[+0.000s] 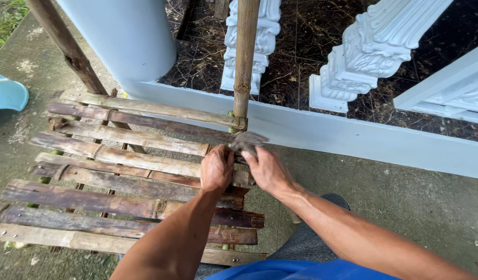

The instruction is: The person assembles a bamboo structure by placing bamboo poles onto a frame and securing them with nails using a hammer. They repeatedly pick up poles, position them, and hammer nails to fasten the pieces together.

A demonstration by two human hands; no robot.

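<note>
At the far left, around nine o'clock, we see a pale blue curved object [5,93] on the concrete ground [404,207], and above it a slanted wooden pole [68,49] running down toward the platform. Moving right, we look across a bamboo slat platform [119,181], its split slats lying side by side with their long axes running roughly from nine to three o'clock. Our left hand [216,168] rests near the slats' right ends, fingers curled together and pinching the lower edge of a grey rag [247,141]. Just beside it, our right hand [267,170] has its fingers closed on the same rag from the four o'clock side. The rag lies at twelve o'clock from both sets of fingers, bunched at the foot of an upright bamboo post [245,57], whose long axis rises straight toward twelve. Both hands touch the rag, so neither is clearly nearer; we cannot tell whether the rag is wrapped round the post or only pressed against it. Further right, past a pale blue low wall [363,137], white ornate balusters [373,46] stand on dark marbled flooring [301,52].
</note>
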